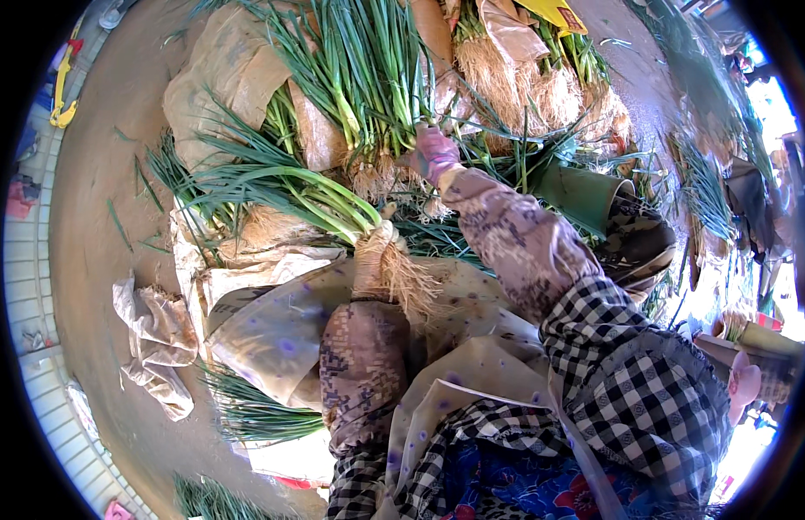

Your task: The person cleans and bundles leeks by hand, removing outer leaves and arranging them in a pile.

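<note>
A small bunch of green onions (333,201) is in my left hand (368,270), which closes round the white ends. The bunch's pale roots (413,282) hang toward me over the apron, and its leaves point to the far left. Farther out, my right hand (435,154), in a pinkish-purple glove, reaches the lower stalks of the large green onion pile (359,78). Its fingers curl at the edge of those stalks, and its fingertips are partly hidden. Camouflage sleeves cover both forearms.
Rooty bundles (498,78) in brown wrapping lie at the far right. A green boot (580,195) stands right of my right forearm. Beige sacking (220,87) lies far left, and a crumpled sack (155,338) rests on the floor. A spotted translucent apron (281,334) covers my lap.
</note>
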